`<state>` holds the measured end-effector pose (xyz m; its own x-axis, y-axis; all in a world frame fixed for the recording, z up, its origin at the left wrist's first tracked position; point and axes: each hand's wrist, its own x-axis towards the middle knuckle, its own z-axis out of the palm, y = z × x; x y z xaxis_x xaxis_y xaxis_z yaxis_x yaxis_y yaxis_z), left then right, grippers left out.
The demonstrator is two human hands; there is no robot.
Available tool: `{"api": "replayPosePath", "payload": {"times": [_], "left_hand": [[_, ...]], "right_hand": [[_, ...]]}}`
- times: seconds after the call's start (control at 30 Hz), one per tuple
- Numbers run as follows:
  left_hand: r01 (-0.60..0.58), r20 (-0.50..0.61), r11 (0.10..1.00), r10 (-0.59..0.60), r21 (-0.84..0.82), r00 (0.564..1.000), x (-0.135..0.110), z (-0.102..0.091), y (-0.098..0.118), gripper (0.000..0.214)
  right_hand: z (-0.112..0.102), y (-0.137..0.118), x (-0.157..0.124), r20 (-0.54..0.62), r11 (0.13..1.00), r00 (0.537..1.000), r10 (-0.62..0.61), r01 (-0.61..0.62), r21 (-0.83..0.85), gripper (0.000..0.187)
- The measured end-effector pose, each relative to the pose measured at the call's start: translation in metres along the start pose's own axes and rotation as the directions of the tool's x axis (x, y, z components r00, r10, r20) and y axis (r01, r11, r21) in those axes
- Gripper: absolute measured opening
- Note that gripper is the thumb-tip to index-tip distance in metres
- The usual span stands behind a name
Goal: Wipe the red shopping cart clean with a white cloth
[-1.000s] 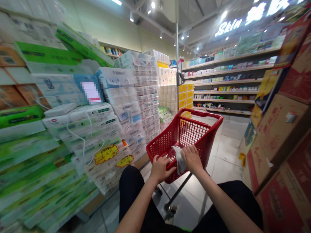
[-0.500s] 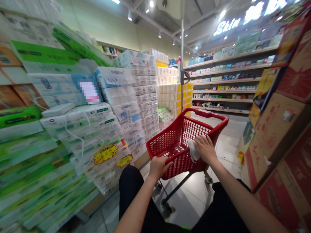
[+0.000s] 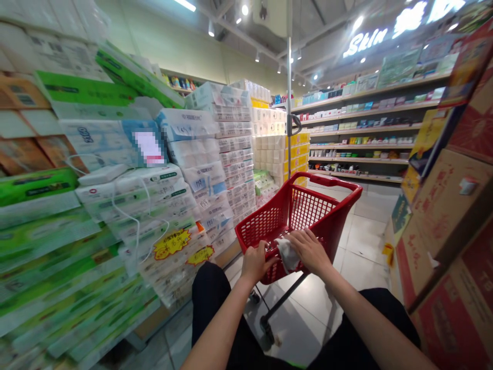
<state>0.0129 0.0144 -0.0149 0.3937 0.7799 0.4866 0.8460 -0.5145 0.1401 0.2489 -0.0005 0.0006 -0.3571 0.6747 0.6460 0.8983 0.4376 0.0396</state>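
While my left hand (image 3: 257, 263) curls over the near rim of the red plastic mesh shopping basket on its wheeled frame (image 3: 308, 213), my right hand (image 3: 308, 251) lies just beside it on the same rim, pressing a crumpled white cloth (image 3: 287, 253) against the plastic. My two hands are close together, the cloth bunched between them, with most of it showing under my right palm and fingers. The left hand is closed on the rim; the right is flattened over the cloth rather than clenched. A thin metal pole (image 3: 288, 103) rises from the basket, straight up beyond my hands. To the left of my left hand, stacked packs of white and green tissue paper (image 3: 115, 205) tower over the aisle, with yellow starburst price tags (image 3: 171, 243) stuck on them. To the right of my right hand stand brown and red cardboard boxes (image 3: 447, 205). Beyond the basket, long wall shelves (image 3: 358, 133) carry small packaged goods.
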Motion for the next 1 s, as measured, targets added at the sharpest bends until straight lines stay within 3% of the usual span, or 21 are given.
{"api": "replayPosePath", "payload": {"times": [0.13, 0.23, 0.37, 0.5, 0.6, 0.73, 0.9, 1.0], "left_hand": [[-0.02, -0.013, 0.999, 0.02, -0.034, 1.0, 0.0, 0.002, 0.005, 0.035], [-0.015, -0.025, 0.999, 0.014, -0.035, 1.0, 0.0, 0.004, 0.009, 0.034], [-0.014, -0.065, 0.998, 0.011, -0.053, 0.998, -0.001, 0.008, 0.013, 0.037], [-0.023, -0.077, 0.999, 0.02, -0.044, 0.997, 0.001, 0.012, 0.016, 0.044], [-0.03, -0.057, 0.999, 0.029, -0.032, 0.998, 0.001, 0.014, 0.017, 0.048], [-0.073, -0.032, 0.995, 0.07, -0.073, 0.997, -0.002, 0.011, 0.018, 0.049], [-0.209, -0.015, 0.963, 0.209, -0.17, 0.978, -0.005, 0.002, 0.019, 0.048], [-0.264, 0.039, 0.929, 0.283, -0.258, 0.958, -0.003, -0.006, 0.015, 0.049]], "right_hand": [[-0.01, 0.059, -0.003, 0.012, 0.992, 0.996, 0.083, -0.081, -0.098, 0.035], [-0.008, 0.065, -0.003, -0.022, 0.985, 0.991, 0.13, -0.131, -0.108, 0.034], [0.005, 0.015, -0.003, -0.129, 0.972, 0.967, 0.218, -0.227, -0.058, 0.032], [0.018, -0.049, -0.004, -0.097, 0.989, 0.984, 0.148, -0.147, 0.023, 0.031], [0.019, -0.064, -0.005, -0.059, 0.996, 0.995, 0.084, -0.082, 0.042, 0.033], [0.014, -0.029, -0.007, 0.028, 1.0, 1.0, 0.001, -0.001, 0.013, 0.036], [0.005, 0.038, -0.014, 0.024, 0.985, 0.992, 0.122, -0.118, -0.124, 0.04], [0.005, 0.058, -0.017, 0.043, 0.972, 0.984, 0.175, -0.165, -0.168, 0.042]]}}
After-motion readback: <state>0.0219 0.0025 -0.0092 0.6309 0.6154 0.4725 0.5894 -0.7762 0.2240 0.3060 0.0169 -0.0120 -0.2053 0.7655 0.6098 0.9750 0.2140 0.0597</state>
